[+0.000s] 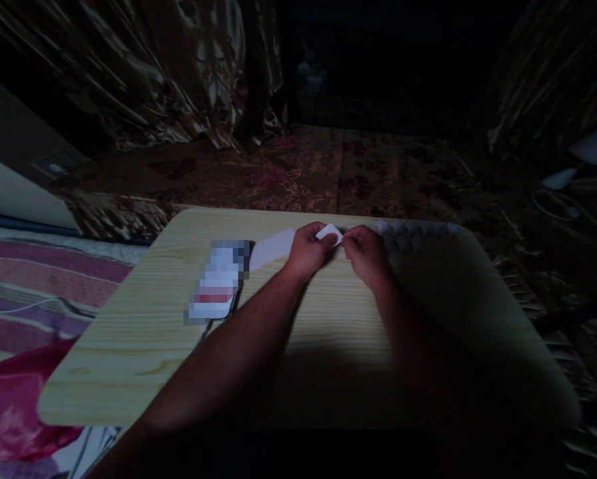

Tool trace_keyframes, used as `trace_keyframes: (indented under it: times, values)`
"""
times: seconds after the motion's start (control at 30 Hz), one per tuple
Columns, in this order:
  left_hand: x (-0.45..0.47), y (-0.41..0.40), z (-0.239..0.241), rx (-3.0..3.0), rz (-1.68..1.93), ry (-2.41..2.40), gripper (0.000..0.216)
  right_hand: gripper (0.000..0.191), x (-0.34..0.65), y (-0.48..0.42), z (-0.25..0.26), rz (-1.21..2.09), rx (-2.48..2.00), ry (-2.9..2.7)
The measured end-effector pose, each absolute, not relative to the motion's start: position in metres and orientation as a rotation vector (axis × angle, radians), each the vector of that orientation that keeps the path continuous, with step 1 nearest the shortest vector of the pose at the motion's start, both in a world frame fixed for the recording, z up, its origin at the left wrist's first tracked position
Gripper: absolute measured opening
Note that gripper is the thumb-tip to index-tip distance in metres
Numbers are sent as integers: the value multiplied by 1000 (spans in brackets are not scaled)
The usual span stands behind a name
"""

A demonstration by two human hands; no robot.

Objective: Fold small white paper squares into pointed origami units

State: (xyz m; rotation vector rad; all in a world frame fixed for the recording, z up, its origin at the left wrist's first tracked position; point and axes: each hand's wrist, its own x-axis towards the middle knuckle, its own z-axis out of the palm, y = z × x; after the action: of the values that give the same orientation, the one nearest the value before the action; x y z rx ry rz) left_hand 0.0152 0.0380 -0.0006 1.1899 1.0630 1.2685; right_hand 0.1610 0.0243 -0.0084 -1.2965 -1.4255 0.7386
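Note:
Both my hands meet over the far middle of a light wooden table [143, 346]. My left hand [309, 251] is closed, pinching a small white piece of paper [329, 233] between thumb and fingers. My right hand [365, 254] is closed too, with its fingertips at the right edge of the same small paper. A white sheet of paper [272, 248] lies flat on the table just left of my left hand. A blurred-out rectangular object [219, 281] lies further left. A row of small pale folded pieces [418, 233] sits along the far edge to the right of my right hand.
The room is dark. A patterned carpet [328, 166] covers the floor beyond the table, with shiny curtains [143, 73] behind. Striped bedding [33, 286] and a red cloth [13, 399] lie at the left. White objects and a cable [558, 199] lie at the far right.

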Motion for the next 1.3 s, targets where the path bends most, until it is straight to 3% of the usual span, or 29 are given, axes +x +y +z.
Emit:
trace_keyframes:
  times: [1.3]
  values:
    - [15, 36, 2, 1205, 1273, 1103, 20, 13, 161, 24, -7, 780, -1292, -1441]
